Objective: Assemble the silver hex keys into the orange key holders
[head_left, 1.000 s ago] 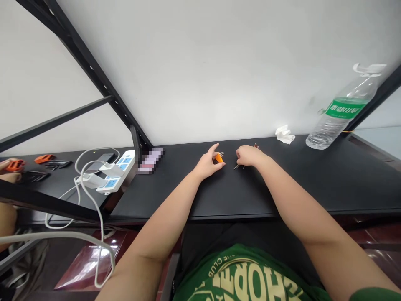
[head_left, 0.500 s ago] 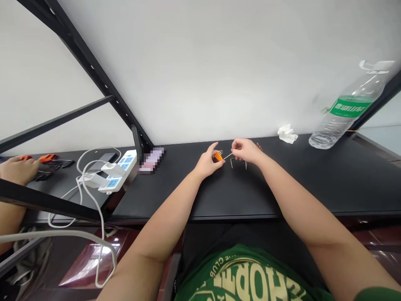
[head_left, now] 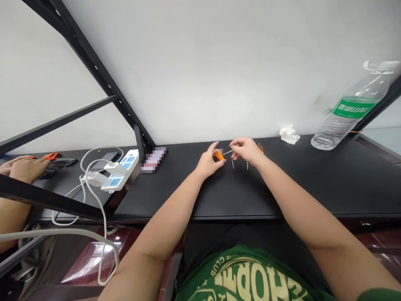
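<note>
My left hand (head_left: 208, 163) grips an orange holder (head_left: 219, 155) between thumb and fingers, with short metal prongs showing at its top. My right hand (head_left: 243, 149) pinches a thin metal L-shaped key (head_left: 227, 152), whose other end reaches to the orange holder. Below my right hand, one small bent key (head_left: 232, 163) lies on the black table (head_left: 238, 196), and another (head_left: 247, 165) lies just right of it. Behind my right wrist sits a small orange-brown item with several prongs (head_left: 261, 148), partly hidden.
A crumpled tissue (head_left: 289, 134) and a large clear bottle (head_left: 347, 110) stand at the right by the wall. To the left are a blurred pink item (head_left: 154, 159), a power strip (head_left: 120, 172) with white cables, a black frame post and another person's hands (head_left: 25, 168).
The fingers of my right hand have shifted slightly left, and the key's angle has changed a little. The view has moved slightly. At the far left, another person's second hand has come into view.
</note>
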`<act>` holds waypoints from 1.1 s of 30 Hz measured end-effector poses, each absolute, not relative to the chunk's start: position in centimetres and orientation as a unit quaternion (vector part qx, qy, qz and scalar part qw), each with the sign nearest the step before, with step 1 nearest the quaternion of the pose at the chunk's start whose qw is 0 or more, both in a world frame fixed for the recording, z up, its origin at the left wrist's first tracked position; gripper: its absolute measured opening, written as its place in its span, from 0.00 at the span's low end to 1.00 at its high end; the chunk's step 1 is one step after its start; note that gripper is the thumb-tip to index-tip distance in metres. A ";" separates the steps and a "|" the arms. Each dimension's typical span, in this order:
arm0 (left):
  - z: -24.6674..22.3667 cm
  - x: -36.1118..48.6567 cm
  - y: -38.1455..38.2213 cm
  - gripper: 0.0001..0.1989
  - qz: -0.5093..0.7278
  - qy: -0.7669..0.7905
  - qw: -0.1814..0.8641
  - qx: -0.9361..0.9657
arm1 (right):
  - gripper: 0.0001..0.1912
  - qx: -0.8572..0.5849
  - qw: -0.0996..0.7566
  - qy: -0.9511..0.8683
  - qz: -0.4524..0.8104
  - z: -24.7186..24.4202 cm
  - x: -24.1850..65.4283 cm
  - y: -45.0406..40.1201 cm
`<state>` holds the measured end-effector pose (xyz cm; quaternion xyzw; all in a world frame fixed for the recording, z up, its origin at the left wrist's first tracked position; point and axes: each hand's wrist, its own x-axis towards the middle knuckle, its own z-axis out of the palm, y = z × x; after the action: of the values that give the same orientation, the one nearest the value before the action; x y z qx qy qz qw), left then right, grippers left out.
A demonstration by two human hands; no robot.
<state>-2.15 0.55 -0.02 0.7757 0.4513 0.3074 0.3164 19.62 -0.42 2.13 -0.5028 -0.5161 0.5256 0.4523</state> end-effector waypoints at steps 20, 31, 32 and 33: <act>0.5 -2.1 0.3 0.44 0.272 0.457 0.279 0.800 | 0.02 -0.539 0.463 -0.452 0.539 3.1 18.8 -0.7; 1.0 -1.9 -0.3 0.45 0.214 0.452 0.227 0.836 | 0.01 -0.558 0.460 -0.422 0.547 3.0 18.0 -0.9; 1.1 -1.8 -0.3 0.45 0.215 0.453 0.221 0.836 | 0.02 -0.558 0.457 -0.420 0.551 3.1 17.8 -1.0; 1.1 -1.8 -0.4 0.45 0.217 0.455 0.218 0.836 | 0.02 -0.558 0.455 -0.418 0.554 3.1 17.6 -1.1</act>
<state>-1.77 -0.39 1.14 0.8359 0.4546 0.2173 0.2176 17.62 -1.10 3.08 -0.5584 -0.4179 0.5539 0.4547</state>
